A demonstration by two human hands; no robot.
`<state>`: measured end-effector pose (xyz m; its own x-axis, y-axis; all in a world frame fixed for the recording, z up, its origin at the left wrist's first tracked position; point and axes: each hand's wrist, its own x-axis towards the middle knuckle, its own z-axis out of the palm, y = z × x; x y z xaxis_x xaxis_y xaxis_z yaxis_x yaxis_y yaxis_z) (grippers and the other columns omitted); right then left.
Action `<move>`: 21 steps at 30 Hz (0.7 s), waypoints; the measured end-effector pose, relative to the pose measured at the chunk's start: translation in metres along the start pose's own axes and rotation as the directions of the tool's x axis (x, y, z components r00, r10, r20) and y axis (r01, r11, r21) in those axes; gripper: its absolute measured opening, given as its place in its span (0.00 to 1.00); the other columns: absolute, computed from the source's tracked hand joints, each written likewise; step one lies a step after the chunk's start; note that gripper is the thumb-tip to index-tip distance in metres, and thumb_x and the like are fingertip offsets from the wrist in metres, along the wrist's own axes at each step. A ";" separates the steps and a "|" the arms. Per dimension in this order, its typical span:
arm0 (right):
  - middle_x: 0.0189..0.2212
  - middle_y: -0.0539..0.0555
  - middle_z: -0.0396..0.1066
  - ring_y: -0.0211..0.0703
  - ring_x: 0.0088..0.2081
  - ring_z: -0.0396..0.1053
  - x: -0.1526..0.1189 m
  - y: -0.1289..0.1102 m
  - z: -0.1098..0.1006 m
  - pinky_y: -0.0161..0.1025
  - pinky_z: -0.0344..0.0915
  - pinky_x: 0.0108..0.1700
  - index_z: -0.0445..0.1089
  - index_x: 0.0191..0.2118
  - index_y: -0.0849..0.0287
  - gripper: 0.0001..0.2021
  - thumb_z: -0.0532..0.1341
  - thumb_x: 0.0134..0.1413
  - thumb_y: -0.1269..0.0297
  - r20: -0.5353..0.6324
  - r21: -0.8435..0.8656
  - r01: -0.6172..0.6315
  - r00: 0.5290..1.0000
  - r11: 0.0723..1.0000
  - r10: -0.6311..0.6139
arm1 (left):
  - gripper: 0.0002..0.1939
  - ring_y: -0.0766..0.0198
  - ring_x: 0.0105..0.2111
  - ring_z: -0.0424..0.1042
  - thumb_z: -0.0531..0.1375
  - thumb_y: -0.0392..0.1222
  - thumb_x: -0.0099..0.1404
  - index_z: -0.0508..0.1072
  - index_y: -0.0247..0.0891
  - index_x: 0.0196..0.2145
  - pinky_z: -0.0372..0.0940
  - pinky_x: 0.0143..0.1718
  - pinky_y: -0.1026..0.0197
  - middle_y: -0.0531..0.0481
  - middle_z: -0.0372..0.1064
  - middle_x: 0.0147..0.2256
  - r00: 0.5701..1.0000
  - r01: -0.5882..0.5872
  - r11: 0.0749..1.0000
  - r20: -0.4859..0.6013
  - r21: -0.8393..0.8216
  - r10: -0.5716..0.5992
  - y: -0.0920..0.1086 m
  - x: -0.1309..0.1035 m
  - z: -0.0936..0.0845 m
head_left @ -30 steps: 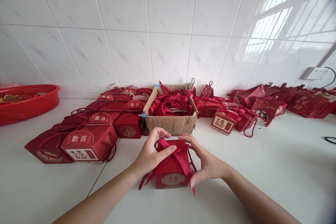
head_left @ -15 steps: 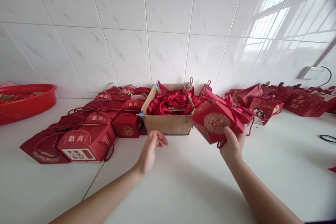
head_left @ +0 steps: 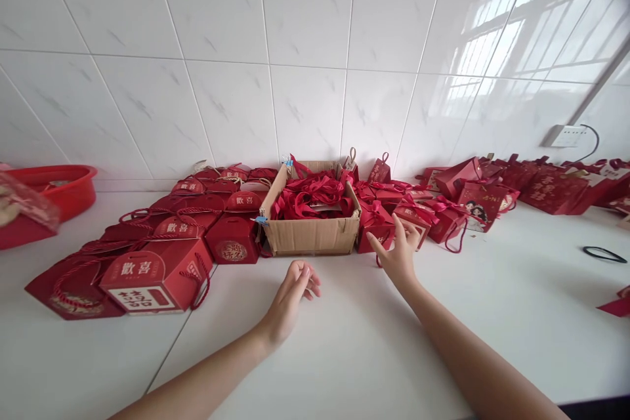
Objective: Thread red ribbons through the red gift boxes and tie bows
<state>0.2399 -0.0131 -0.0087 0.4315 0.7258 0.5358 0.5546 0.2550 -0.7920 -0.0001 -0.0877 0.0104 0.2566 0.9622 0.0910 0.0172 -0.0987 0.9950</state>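
Our left hand (head_left: 289,298) is loosely curled, empty; our right hand (head_left: 401,262) splays by a red box (head_left: 378,222). Snagging could loosen its ribbon (head_left: 376,207).

Single view, worn on person's head. Looks forward and down across bench (head_left: 354,354) at tiled wall (head_left: 305,20), which fills upper part of frame. Wide coverage, side to side along bench. Forearms (head_left: 207,367) rise from bottom edge, closest to lens; left fingers (head_left: 300,277) and right fingers (head_left: 377,246) farther in, near mid-frame. Cardboard box (head_left: 312,237) beyond them, around centre.
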 end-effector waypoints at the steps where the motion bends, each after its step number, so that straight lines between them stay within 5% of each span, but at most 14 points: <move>1: 0.52 0.63 0.55 0.60 0.56 0.53 -0.001 -0.002 -0.001 0.57 0.56 0.54 0.62 0.54 0.58 0.33 0.62 0.45 0.42 0.006 0.002 0.004 1.000 1.000 -0.004 | 0.16 0.61 0.35 0.66 0.44 0.55 0.71 0.59 0.40 0.37 0.57 0.40 0.56 0.50 0.62 0.36 1.000 0.002 1.000 0.002 0.001 -0.002 -0.001 0.000 0.000; 5: 0.32 0.56 0.69 0.47 0.35 0.67 -0.003 -0.002 -0.005 0.45 0.65 0.40 0.68 0.36 0.59 0.19 0.55 0.55 0.46 0.161 0.040 0.037 0.986 0.999 -0.043 | 0.16 0.61 0.35 0.66 0.45 0.55 0.71 0.59 0.40 0.37 0.57 0.40 0.56 0.50 0.63 0.36 1.000 0.008 1.000 0.017 -0.002 -0.008 -0.005 0.001 0.000; 11: 0.35 0.55 0.72 0.47 0.37 0.69 0.005 0.010 0.000 0.43 0.66 0.39 0.70 0.37 0.57 0.15 0.58 0.51 0.51 0.244 0.076 0.128 0.959 0.989 -0.143 | 0.16 0.62 0.34 0.66 0.44 0.55 0.71 0.59 0.40 0.37 0.57 0.40 0.56 0.51 0.62 0.36 0.999 0.021 1.000 0.031 0.006 -0.021 -0.005 0.000 0.000; 15: 0.38 0.57 0.66 0.51 0.45 0.63 0.021 0.013 -0.018 0.49 0.61 0.48 0.67 0.35 0.57 0.11 0.56 0.51 0.55 -0.037 0.026 0.107 0.994 0.994 -0.106 | 0.16 0.62 0.34 0.66 0.45 0.55 0.71 0.59 0.40 0.37 0.57 0.40 0.56 0.51 0.62 0.36 0.999 0.028 1.000 0.042 0.011 -0.028 -0.005 -0.001 0.001; 18: 0.45 0.60 0.57 0.57 0.54 0.53 0.033 0.022 -0.031 0.56 0.53 0.55 0.60 0.42 0.58 0.14 0.56 0.47 0.60 -0.302 0.005 -0.008 0.953 1.000 0.009 | 0.15 0.62 0.34 0.66 0.45 0.55 0.71 0.59 0.40 0.37 0.57 0.40 0.56 0.51 0.63 0.36 0.998 0.033 0.999 0.050 0.014 -0.034 -0.005 0.000 0.001; 21: 0.48 0.62 0.50 0.59 0.56 0.48 0.040 0.038 -0.033 0.61 0.49 0.55 0.53 0.47 0.58 0.19 0.54 0.47 0.63 -0.409 0.037 -0.124 0.903 0.992 0.128 | 0.15 0.62 0.34 0.66 0.45 0.54 0.71 0.59 0.41 0.37 0.57 0.39 0.57 0.51 0.63 0.36 0.998 0.037 0.999 0.055 0.013 -0.037 -0.005 0.000 0.001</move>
<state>0.3016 0.0047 -0.0075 0.7519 0.4269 0.5024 0.4703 0.1867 -0.8625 0.0007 -0.0874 0.0057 0.3083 0.9499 0.0512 0.0390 -0.0664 0.9970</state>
